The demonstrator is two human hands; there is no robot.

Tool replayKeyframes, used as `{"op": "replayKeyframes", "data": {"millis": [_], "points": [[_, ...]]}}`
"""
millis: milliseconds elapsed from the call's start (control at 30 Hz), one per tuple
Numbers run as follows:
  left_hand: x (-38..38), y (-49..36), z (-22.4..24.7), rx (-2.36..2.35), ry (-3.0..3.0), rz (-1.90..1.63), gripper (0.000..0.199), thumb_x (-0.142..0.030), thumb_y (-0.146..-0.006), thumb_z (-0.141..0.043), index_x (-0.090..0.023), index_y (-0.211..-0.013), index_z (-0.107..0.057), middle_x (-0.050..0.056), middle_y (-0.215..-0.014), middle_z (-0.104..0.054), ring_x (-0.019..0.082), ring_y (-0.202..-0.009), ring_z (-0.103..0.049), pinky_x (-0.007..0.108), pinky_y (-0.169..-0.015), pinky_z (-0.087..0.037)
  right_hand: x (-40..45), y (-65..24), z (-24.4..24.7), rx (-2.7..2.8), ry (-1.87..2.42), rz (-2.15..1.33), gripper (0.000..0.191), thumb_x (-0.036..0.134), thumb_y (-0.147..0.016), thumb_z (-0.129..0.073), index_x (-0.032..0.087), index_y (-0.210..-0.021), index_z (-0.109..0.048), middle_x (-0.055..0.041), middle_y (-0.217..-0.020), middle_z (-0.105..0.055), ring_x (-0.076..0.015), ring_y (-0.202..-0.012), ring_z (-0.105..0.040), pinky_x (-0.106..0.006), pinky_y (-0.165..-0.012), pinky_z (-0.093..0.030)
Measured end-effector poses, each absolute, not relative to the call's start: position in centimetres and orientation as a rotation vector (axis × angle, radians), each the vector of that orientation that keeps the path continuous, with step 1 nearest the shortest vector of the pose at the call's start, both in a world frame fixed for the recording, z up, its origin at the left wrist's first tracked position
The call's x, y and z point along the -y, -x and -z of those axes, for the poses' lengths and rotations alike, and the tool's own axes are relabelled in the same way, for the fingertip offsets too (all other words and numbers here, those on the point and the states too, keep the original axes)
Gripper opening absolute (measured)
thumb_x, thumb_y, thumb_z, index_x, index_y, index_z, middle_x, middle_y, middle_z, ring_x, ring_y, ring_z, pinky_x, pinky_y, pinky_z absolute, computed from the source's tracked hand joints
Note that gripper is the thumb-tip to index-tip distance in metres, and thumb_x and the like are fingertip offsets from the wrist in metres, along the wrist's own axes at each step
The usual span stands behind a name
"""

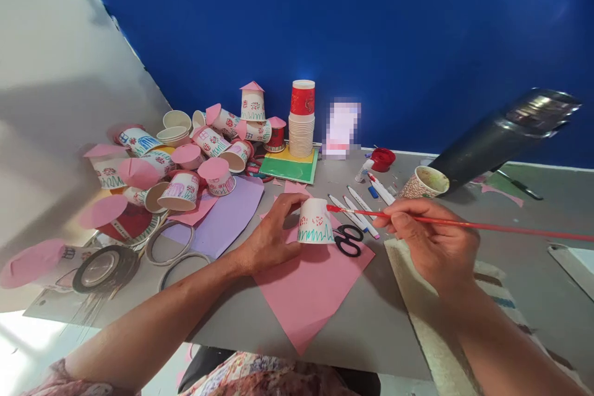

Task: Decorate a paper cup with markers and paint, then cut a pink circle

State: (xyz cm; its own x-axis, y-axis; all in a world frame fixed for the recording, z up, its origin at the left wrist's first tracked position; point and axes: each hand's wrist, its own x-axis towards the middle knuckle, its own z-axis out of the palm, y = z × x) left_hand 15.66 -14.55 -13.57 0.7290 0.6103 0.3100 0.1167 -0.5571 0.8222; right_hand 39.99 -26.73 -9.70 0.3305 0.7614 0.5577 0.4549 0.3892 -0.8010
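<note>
An upside-down white paper cup, painted with red dots and a green zigzag round its rim, stands on a sheet of pink paper. Fingers and thumb of my left hand close round the cup's left side. A long red paintbrush is pinched in my right hand, and its red-loaded tip lies at the upper right of the cup; whether it touches cannot be told. Black-handled scissors lie on the pink paper just right of the cup, their blades partly hidden.
Many decorated cups with pink paper roofs crowd the left. A stack of paper cups stands at the back. Markers, a patterned cup, a dark cylinder and a stained cloth lie rightward; tape rolls lie left.
</note>
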Motion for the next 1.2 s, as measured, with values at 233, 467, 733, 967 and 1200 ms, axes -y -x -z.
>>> {"op": "replayKeyframes", "data": {"millis": [233, 467, 733, 967, 1200], "points": [[14.4, -15.9, 14.2, -0.482, -1.939, -0.746, 0.078, -0.001, -0.072, -0.069, -0.029, -0.141, -0.046, 0.008, -0.145, -0.053, 0.028, -0.143, -0.052, 0.052, -0.128, -0.036, 26.2, -39.9, 10.5, 1.252, 1.25, -0.299, 0.022, 0.038, -0.105, -0.057, 0.026, -0.103, -0.076, -0.0026, -0.082, -0.078, -0.0148, -0.062, -0.059, -0.029, -0.056, -0.048], [14.8, -15.9, 13.8, -0.464, -1.828, -0.685, 0.075, -0.01, -0.077, -0.079, -0.032, -0.14, -0.046, 0.01, -0.149, -0.052, 0.029, -0.145, -0.052, 0.051, -0.125, -0.041, 25.8, -40.5, 11.7, 1.682, 1.349, -0.428, 0.091, 0.068, -0.066, -0.088, 0.032, -0.145, -0.059, -0.0112, -0.133, -0.067, -0.028, -0.102, -0.069, -0.039, -0.077, -0.062], [15.2, -15.6, 12.6, -0.449, -1.908, -0.575, 0.089, -0.03, -0.078, -0.087, -0.034, -0.151, -0.037, 0.012, -0.161, -0.041, 0.035, -0.149, -0.045, 0.058, -0.123, -0.04, 25.5, -40.1, 12.7, 1.841, 1.362, -0.291, 0.086, 0.057, -0.076, -0.087, 0.031, -0.15, -0.051, -0.0132, -0.136, -0.065, -0.035, -0.124, -0.064, -0.051, -0.096, -0.062], [15.0, -15.4, 12.5, -0.506, -2.097, -0.622, 0.086, -0.028, -0.077, -0.084, -0.034, -0.152, -0.042, 0.011, -0.148, -0.051, 0.034, -0.137, -0.053, 0.056, -0.112, -0.051, 25.4, -40.2, 12.7, 1.871, 1.358, -0.324, 0.083, 0.055, -0.079, -0.085, 0.029, -0.15, -0.052, -0.0132, -0.139, -0.065, -0.0338, -0.123, -0.065, -0.048, -0.095, -0.061], [14.6, -15.6, 13.2, -0.586, -2.157, -0.726, 0.076, -0.014, -0.073, -0.078, -0.028, -0.141, -0.048, 0.01, -0.142, -0.054, 0.03, -0.133, -0.056, 0.052, -0.114, -0.05, 26.7, -40.1, 10.6, 1.529, 1.123, -0.172, 0.03, 0.026, -0.107, -0.051, 0.031, -0.127, -0.073, -0.0037, -0.097, -0.077, -0.0174, -0.08, -0.065, -0.034, -0.073, -0.054]]}}
